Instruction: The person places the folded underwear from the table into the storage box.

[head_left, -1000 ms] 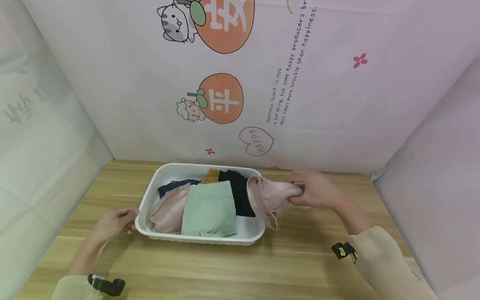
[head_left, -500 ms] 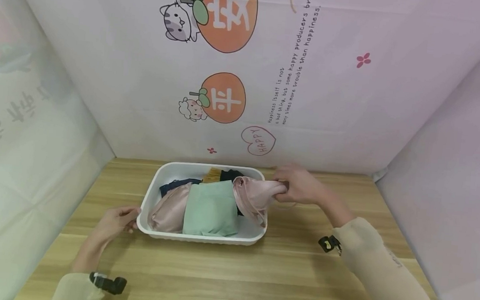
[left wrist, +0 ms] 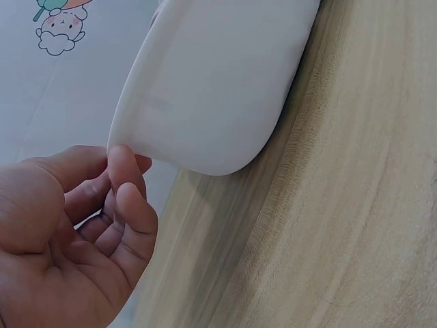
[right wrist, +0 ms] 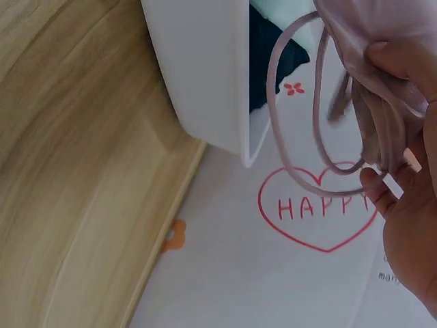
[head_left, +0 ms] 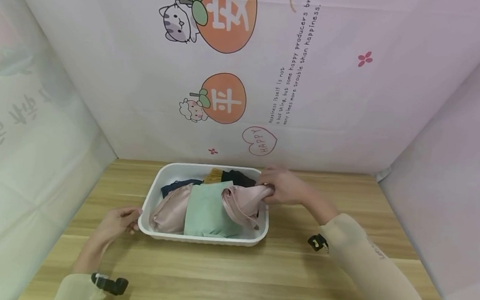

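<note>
A white plastic tub (head_left: pixel 202 239) stands on the table with folded clothes in it. At its left end my left hand (head_left: pixel 115 223) pinches the rim between thumb and fingers, plainly seen in the left wrist view. My right hand (head_left: pixel 284 188) grips a pink satin garment (head_left: pixel 244 202) with thin straps over the tub's right end. Those straps dangle in loops in the right wrist view. Under the garment lies a folded mint-green cloth (head_left: pixel 208 214), partly covered. Another pink satin piece (head_left: pixel 171 213) lies left of the green cloth.
Along the tub's back are a navy cloth (head_left: pixel 179 185), a mustard cloth (head_left: pixel 213 176) and a black cloth (head_left: pixel 237 177). The wooden table (head_left: pixel 211 281) runs back to a white printed curtain (head_left: pixel 331 82), with similar curtains on both sides.
My right hand has moved left, carrying the pink satin garment from the tub's right edge to over its inside and the green cloth. The left hand has kept its hold on the rim.
</note>
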Demonstrator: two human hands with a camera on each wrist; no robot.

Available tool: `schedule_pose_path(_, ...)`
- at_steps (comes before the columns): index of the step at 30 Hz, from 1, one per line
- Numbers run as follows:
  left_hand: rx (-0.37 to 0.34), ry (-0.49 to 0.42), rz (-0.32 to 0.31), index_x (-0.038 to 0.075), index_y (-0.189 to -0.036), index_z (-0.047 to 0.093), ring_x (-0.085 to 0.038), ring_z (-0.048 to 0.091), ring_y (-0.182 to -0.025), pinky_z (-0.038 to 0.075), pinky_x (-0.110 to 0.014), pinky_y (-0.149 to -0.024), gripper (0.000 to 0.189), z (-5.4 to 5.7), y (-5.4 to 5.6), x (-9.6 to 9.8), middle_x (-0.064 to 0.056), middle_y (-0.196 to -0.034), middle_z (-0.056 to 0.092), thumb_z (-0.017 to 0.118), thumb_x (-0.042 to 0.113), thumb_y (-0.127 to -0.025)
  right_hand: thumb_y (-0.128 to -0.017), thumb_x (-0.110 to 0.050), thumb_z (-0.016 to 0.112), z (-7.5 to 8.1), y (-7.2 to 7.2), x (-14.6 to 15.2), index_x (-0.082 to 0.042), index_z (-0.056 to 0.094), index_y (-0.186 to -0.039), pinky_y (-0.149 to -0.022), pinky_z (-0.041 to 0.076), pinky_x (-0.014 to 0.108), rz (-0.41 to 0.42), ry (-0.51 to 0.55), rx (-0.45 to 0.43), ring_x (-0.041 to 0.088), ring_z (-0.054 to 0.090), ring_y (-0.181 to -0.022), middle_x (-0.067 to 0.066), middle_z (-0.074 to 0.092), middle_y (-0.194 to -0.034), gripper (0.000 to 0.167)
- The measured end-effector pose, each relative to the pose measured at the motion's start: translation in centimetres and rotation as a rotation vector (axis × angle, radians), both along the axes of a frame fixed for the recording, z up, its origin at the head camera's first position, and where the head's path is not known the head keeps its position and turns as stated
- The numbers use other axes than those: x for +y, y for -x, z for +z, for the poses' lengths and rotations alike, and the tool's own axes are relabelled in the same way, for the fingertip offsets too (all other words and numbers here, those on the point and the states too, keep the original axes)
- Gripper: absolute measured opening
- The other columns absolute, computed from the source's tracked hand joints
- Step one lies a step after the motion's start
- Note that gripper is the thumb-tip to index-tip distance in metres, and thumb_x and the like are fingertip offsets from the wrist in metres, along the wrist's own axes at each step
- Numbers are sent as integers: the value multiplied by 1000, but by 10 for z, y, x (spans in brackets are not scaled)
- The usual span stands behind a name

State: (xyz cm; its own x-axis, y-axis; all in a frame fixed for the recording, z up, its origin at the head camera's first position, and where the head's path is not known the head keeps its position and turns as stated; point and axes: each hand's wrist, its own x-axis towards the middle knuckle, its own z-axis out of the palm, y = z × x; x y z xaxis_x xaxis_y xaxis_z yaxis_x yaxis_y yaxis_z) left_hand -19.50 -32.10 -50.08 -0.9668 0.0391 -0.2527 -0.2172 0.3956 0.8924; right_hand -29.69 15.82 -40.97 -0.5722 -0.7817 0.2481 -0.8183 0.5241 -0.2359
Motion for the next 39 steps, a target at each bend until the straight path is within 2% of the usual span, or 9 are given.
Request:
schedule_pose_path(8, 12, -17, -6, -14, -139, 47, -7, 62, -77, 57, -22, -69, 54, -1, 2, 0, -4, -89, 67, 53, 27, -105, -66, -15, 83, -4, 2, -15, -22, 76, -97, -81, 45, 30, 34, -32, 7, 12, 53, -91, -10, 68, -90, 32)
schedule_pose_path(15, 14, -24, -1, -14, -139, 47, -7, 62, -77, 57, -22, -69, 53, 0, 2, 1, -3, -89, 66, 53, 27, -105, -71, -17, 85, -13, 2, -26, -23, 76, -100, -93, 49, 33, 62, -86, -29, 13, 56, -104, -10, 71, -100, 31)
schedule_pose_path(23, 12, -9, 14, -15, -137, 48, -7, 62, -76, 57, -22, -68, 52, -3, 2, 1, -6, -91, 67, 53, 26, -105, -74, -22, 85, -19, 4, -42, -24, 75, -109, -108, 44, 40, 83, -126, 10, 18, 55, -117, -7, 72, -110, 36)
schedule_pose_path(30, 12, -7, 12, -15, -137, 49, -7, 62, -76, 57, -22, -68, 52, -5, 2, 1, -5, -89, 67, 53, 26, -105, -75, -22, 84, -25, 6, -54, -26, 75, -108, -110, 41, 43, 88, -104, 15, 17, 55, -117, -9, 72, -112, 35)
schedule_pose_path(39, 8, -12, 20, -15, -137, 49, -7, 62, -75, 57, -22, -67, 51, -4, 3, 1, 0, -84, 66, 53, 25, -105, -73, -17, 86, -38, 10, -57, -22, 77, -105, -103, 46, 38, 142, -111, 4, 19, 55, -113, -7, 73, -110, 33)
